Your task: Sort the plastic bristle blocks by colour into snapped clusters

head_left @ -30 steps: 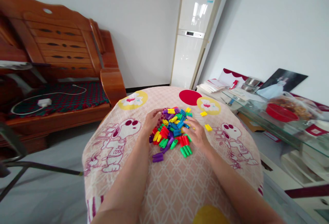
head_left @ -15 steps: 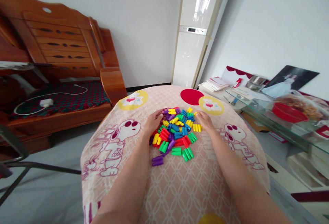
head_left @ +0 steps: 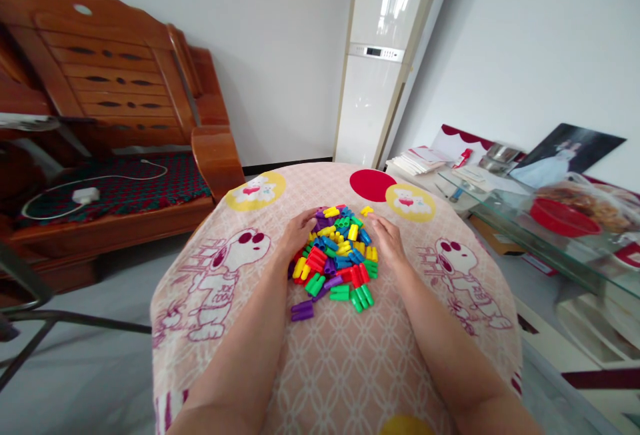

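Note:
A heap of bullet-shaped plastic building blocks (head_left: 330, 245) in red, yellow, green, blue and purple lies on the cloth-covered round table (head_left: 340, 368). My left hand (head_left: 299, 232) rests against the heap's left side, fingers stretched along it. On the right side my right hand (head_left: 387, 236) lies with its fingers extended beside the blocks, nothing gripped. A yellow block (head_left: 367, 210) sits just beyond the right fingertips. Nearer to me lie a purple block (head_left: 302, 310) and a green block (head_left: 362, 298) at the front of the pile.
A wooden bench (head_left: 115, 102) with a white charger (head_left: 86, 196) stands at the left. Behind the table is a tall white air conditioner (head_left: 367, 102). To the right, a glass shelf (head_left: 505, 212) carries a red bowl (head_left: 563, 216), papers (head_left: 417, 160) and a photo (head_left: 570, 152).
My right hand has moved inward to the left, and the blocks on that side are pushed closer together. My left hand has stayed about where it was beside the heap.

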`<state>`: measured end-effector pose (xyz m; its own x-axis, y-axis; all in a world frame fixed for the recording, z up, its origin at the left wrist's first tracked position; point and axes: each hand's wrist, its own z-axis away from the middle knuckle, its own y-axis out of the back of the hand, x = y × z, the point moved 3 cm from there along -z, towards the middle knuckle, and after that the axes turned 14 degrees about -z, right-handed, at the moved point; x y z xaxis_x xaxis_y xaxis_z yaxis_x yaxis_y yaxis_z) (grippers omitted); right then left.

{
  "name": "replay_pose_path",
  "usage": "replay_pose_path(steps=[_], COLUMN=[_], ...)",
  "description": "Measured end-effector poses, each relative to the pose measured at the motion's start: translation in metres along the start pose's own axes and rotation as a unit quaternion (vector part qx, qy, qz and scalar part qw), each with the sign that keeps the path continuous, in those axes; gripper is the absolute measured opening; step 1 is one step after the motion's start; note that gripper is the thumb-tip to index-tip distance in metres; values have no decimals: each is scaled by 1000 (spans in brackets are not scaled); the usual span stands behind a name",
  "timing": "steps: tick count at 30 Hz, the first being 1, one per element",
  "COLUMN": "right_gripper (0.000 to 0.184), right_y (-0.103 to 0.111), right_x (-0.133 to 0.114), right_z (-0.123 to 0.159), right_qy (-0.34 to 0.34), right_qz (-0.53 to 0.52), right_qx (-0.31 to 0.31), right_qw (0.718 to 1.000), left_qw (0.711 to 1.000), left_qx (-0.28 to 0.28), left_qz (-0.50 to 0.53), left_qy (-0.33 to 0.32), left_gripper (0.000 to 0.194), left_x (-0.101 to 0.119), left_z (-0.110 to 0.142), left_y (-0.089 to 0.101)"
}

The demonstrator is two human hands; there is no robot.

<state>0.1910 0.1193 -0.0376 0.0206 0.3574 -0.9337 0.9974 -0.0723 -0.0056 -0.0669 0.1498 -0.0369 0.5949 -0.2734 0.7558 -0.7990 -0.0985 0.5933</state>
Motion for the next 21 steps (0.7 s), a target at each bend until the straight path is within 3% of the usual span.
replay_pose_path(steps=[6,10,15,18,21], right_gripper=[61,60,57,58,57], right_y=[26,23,14,14,15], right_x=[11,15,17,16,13], right_z=[3,6,8,9,9], right_qy=[-21,-11,-4,-3,-1], right_qz=[51,69,87,86,89], right_qx=[22,12,-3,4,15], right_qw=[998,997,996,996,996], left_qw=[997,997,982,967,964], left_qx=[29,39,-133,-172,-205], left_qz=[48,-43,-137,-179,-154], left_qy=[49,47,-13,-49,-66], left_gripper=[41,33,33,37,40], left_x=[-8,3,33,45,49], left_z=[1,7,16,19,20], left_y=[1,29,58,56,45])
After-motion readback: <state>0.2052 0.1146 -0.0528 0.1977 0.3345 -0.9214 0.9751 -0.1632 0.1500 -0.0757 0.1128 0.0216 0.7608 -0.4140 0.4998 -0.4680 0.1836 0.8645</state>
